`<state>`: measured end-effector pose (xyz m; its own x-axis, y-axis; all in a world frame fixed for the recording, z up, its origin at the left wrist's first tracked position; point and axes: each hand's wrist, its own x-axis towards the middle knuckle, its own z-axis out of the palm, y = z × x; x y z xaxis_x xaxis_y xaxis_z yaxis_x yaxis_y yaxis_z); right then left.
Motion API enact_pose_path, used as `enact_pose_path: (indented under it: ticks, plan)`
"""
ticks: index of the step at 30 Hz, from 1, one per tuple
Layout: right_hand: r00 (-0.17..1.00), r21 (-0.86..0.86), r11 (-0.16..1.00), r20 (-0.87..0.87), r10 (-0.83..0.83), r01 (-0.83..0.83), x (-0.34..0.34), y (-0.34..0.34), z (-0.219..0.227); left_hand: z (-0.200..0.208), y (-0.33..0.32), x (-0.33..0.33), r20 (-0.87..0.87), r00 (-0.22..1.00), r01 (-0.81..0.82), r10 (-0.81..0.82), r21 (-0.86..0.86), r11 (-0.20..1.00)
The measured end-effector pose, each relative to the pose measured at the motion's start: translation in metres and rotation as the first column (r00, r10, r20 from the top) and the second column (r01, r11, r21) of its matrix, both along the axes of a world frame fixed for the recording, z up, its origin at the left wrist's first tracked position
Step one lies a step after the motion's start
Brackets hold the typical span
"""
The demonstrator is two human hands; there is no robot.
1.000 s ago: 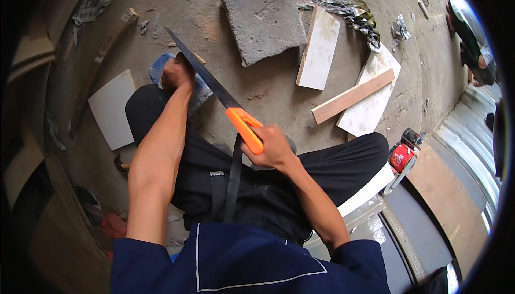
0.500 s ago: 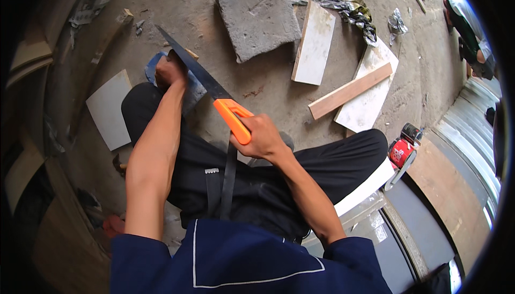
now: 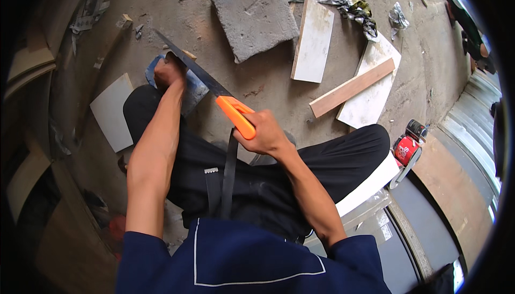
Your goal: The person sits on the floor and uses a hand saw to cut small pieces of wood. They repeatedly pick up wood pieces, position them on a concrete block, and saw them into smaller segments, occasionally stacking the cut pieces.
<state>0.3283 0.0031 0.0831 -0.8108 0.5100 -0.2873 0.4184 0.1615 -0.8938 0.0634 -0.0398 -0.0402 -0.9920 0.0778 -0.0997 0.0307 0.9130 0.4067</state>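
One saw (image 3: 203,75) slants over the floor (image 3: 271,103) in front of the person's knees, its single dark blade pointing up and to the left, its one orange handle (image 3: 234,116) nearer the lap; the right hand (image 3: 264,133) has its fingers wrapped around that handle; the left hand (image 3: 169,74) is curled just left of the blade, over one blue block (image 3: 196,91), and I cannot tell what its fingers hold; one small wood end (image 3: 189,54) shows just past the blade; farther out lie one grey stone slab (image 3: 254,17) and three white boards, one by the left knee (image 3: 112,114), one beside the slab (image 3: 313,42) and one farther right (image 3: 362,109); one brown wood strip (image 3: 352,87) rests across that last board; beyond the right knee stands one red power tool (image 3: 406,149); one other person (image 3: 462,17) is partly visible at the right edge.
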Motion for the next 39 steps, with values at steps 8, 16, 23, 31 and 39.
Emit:
enact_pose_path:
  ticks: [8, 16, 23, 31, 39]
  plan:
    - [1.0, 0.041, 0.999, -0.016, -0.002, 0.003, -0.001, -0.002, 0.003, -0.002, -0.003, 0.005, 0.03, 0.999, 0.041, -0.042, 0.053, 0.998]
    - [1.0, 0.005, 1.0, 0.014, 0.011, -0.011, 0.015, -0.009, 0.01, -0.008, -0.005, 0.011, -0.121, 0.982, 0.138, -0.148, -0.084, 0.987]
    - [1.0, 0.009, 1.0, -0.007, 0.01, -0.01, 0.008, -0.017, 0.012, -0.009, -0.005, -0.003, 0.009, 1.0, 0.011, -0.011, 0.03, 0.999]
    - [0.998, 0.019, 0.998, -0.009, -0.055, 0.055, -0.017, 0.001, 0.01, 0.003, 0.0, 0.006, 0.089, 0.996, 0.01, -0.012, 0.013, 1.0]
    - [1.0, 0.143, 0.99, 0.009, 0.017, -0.018, -0.056, 0.007, -0.004, -0.006, -0.008, 0.013, 0.033, 0.986, 0.159, -0.161, 0.042, 0.986]
